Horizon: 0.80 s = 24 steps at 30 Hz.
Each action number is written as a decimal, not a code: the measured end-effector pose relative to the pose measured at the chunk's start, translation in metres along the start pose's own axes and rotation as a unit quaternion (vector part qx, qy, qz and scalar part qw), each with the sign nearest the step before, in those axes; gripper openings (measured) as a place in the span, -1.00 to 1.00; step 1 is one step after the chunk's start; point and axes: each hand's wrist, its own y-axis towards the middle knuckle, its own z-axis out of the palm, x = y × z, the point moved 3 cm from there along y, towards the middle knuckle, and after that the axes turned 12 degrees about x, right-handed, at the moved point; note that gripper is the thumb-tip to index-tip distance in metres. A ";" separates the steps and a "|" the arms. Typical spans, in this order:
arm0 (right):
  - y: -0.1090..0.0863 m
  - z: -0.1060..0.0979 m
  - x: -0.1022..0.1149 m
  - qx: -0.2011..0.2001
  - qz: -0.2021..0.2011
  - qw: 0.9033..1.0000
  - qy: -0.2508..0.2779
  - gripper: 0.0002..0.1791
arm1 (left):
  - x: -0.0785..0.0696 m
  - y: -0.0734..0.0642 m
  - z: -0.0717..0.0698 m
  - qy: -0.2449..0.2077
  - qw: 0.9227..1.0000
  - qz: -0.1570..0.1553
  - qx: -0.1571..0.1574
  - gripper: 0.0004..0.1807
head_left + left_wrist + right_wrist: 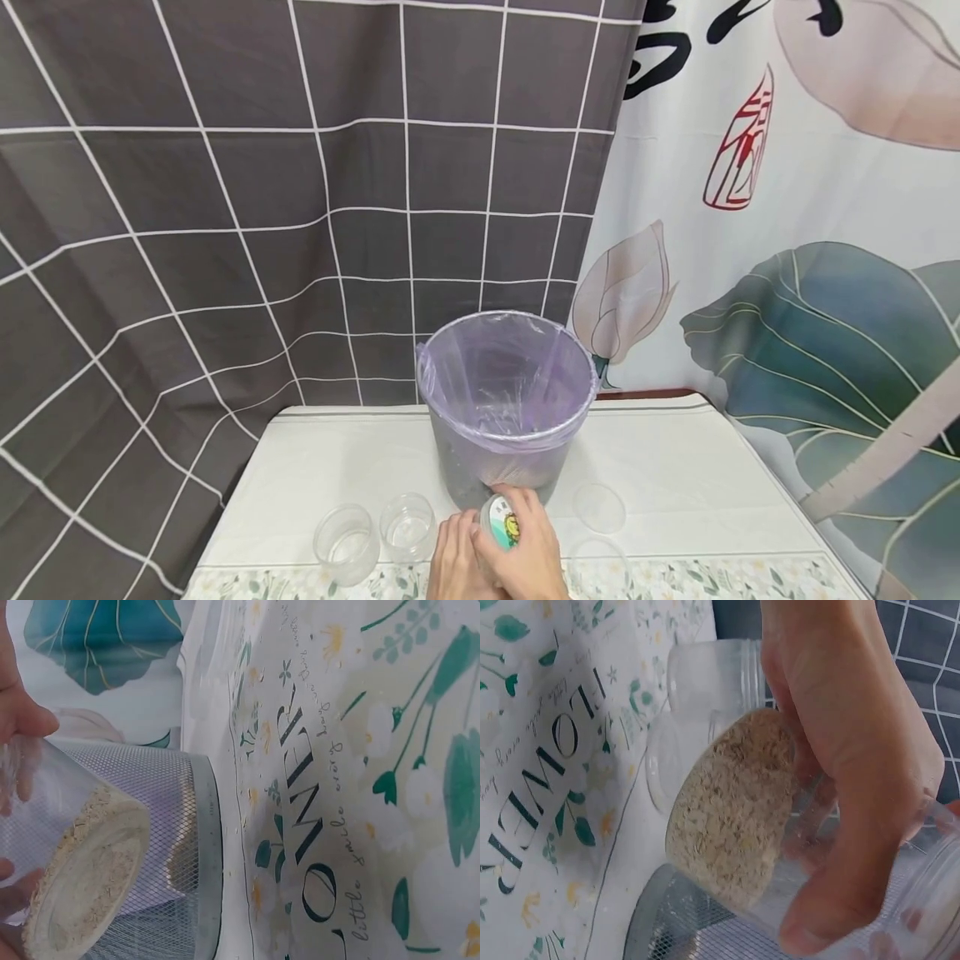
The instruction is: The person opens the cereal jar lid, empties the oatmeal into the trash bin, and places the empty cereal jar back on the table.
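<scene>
At the far left, a dark grid-patterned cloth [225, 208] hung behind the white table [322, 442]. On the table's left part stood a clear container [347, 546], with a second clear container [407, 529] just to its right. Next came the left hand [457, 554], its fingers and thumb wrapped round a clear jar [731, 817], which was tilted, its pale flakes lying in the base end. The jar was in front of a mesh bin [465, 467] lined with a purple bag [517, 367]. The right hand [534, 546] gripped round the lid [501, 521] at the jar's top, a white-and-green label with a yellow figure showing between its fingers. Farther right lay two clear discs [600, 508], one nearer the bin. At the far right hung a white cloth [675, 167] printed with leaves.
</scene>
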 end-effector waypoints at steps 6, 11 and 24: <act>0.000 0.000 -0.002 -0.040 -0.005 0.999 0.021 -0.47 | -0.002 0.001 0.000 -0.016 1.000 -0.003 -0.001 -0.02; 0.000 0.000 -0.005 -0.035 -0.001 0.998 0.052 -0.48 | -0.002 0.000 0.001 -0.041 0.999 -0.028 0.018 0.00; 0.003 -0.001 -0.007 0.021 -0.053 0.993 0.107 -0.49 | 0.005 0.005 -0.009 -0.223 0.952 -0.076 0.198 -0.18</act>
